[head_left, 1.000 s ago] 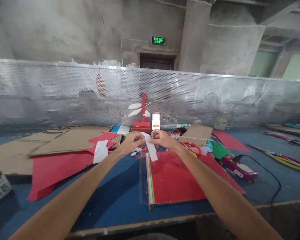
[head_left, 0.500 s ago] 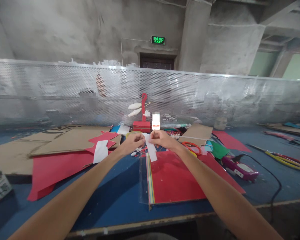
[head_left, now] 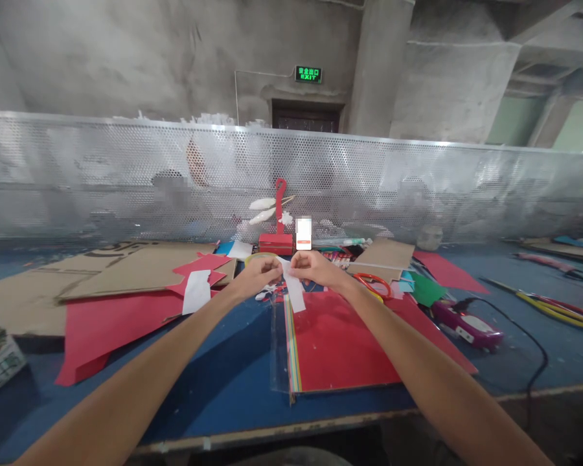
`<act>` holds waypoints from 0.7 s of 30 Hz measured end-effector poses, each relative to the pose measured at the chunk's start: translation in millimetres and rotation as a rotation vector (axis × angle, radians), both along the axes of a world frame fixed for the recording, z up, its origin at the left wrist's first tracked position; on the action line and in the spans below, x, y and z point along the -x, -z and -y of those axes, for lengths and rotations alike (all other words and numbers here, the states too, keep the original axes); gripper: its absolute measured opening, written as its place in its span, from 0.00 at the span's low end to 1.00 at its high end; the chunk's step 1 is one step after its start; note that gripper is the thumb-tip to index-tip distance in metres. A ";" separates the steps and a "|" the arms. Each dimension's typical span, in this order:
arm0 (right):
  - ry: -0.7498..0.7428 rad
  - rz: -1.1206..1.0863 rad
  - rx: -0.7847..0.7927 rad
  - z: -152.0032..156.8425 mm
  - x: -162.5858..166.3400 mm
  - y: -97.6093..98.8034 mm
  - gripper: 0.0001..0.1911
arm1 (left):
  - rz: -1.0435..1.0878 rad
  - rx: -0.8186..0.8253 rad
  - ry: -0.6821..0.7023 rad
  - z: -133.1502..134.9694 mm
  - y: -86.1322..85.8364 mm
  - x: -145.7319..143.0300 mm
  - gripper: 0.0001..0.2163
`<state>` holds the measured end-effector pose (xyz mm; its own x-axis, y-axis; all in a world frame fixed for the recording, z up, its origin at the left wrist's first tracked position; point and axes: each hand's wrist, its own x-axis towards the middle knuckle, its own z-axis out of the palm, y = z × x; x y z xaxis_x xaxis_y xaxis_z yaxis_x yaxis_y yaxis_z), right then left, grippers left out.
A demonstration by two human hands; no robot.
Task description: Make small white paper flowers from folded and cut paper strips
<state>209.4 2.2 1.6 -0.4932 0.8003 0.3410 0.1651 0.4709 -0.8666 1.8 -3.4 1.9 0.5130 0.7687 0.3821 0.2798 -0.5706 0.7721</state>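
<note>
A strip of white paper (head_left: 296, 296) hangs between my hands over the left edge of a stack of red paper (head_left: 342, 346). My left hand (head_left: 258, 274) is closed, its thumb and fingers pinched at the strip's upper left side. Closed too, my right hand (head_left: 315, 268) pinches the strip from the right, near its top. Beyond my hands stands a red paper box (head_left: 275, 244) with a tall hooked red strip, white leaf-like shapes and a small white flower. White and red paper scraps (head_left: 272, 292) lie just below my left hand.
Cardboard (head_left: 126, 272), red sheets (head_left: 121, 330) and a cut white piece (head_left: 197, 291) lie on the left. Red-handled scissors (head_left: 375, 285), a purple device (head_left: 469, 325) with a black cord and yellow-and-red-handled shears (head_left: 544, 304) are to the right. A phone (head_left: 303, 233) stands ahead, before a perforated metal partition (head_left: 344, 175).
The view has shifted very slightly. Both hands keep their pinch on the white paper strip, with hardly any movement.
</note>
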 end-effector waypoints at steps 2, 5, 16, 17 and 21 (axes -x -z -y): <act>0.002 0.002 -0.003 1.7 0.0 -1.2 0.19 | 0.007 0.013 0.009 -0.2 0.2 0.3 0.11; 0.014 0.010 -0.001 4.5 0.5 -3.3 0.19 | 0.012 0.029 0.018 0.1 0.2 0.5 0.10; 0.005 0.024 -0.006 4.9 0.7 -3.9 0.17 | 0.023 0.045 0.006 2.0 -1.8 0.0 0.08; 0.006 0.028 -0.007 4.6 0.6 -3.7 0.17 | 0.022 0.042 0.003 2.5 -2.1 -0.2 0.08; -0.005 0.033 -0.010 2.9 0.8 -2.4 0.17 | 0.011 0.036 -0.001 4.5 -2.9 -1.3 0.08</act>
<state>208.6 -0.7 4.0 -0.5084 0.7944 0.3324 0.1912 0.4806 -0.8559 3.2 -7.9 4.8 0.5081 0.7826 0.3597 0.2720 -0.5420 0.7951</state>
